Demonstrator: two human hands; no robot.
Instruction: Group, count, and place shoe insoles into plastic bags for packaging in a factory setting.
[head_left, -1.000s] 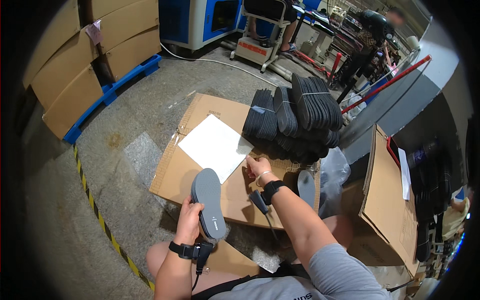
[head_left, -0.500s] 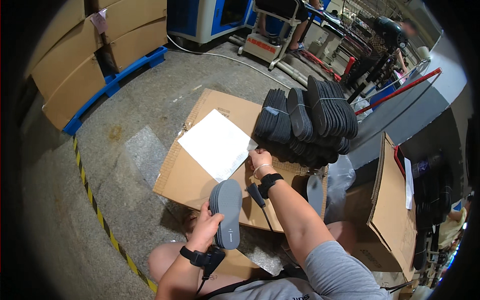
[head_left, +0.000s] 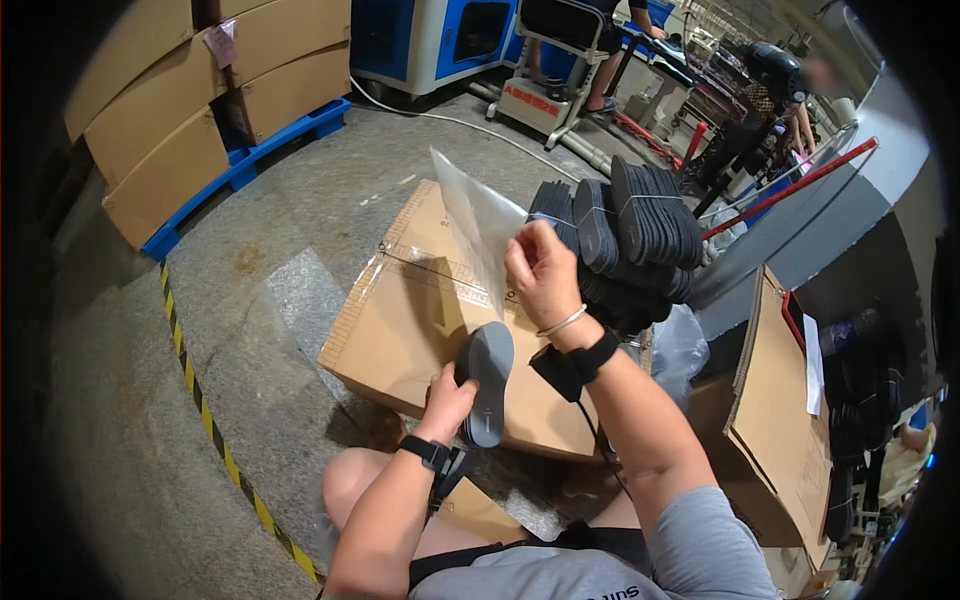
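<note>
My left hand (head_left: 448, 402) is closed round a small stack of grey shoe insoles (head_left: 490, 380), thumb on top, tilted above the near side of a cardboard box (head_left: 385, 335). Pinched at its corner by my right hand (head_left: 545, 278), a thin whitish sheet (head_left: 468, 205) hangs raised over the same box; whether it is paper or plastic I cannot tell. Just beyond my right hand, bundles of dark grey insoles (head_left: 655, 215), some tied with a thin band, are piled on the box's far right part. My right arm hides some of that pile's near side.
An open carton (head_left: 775, 390) stands at my right, with clear plastic (head_left: 680, 345) beside it. Stacked cartons (head_left: 165, 150) rest on a blue pallet (head_left: 250, 170) at the far left. Yellow-black tape (head_left: 205, 410) crosses the floor. A pale hose (head_left: 470, 122) lies farther back, near people at machines.
The sheet lay flat on the box and is now lifted by my right hand, which has risen toward me. My left hand has moved slightly up and right with the insoles.
</note>
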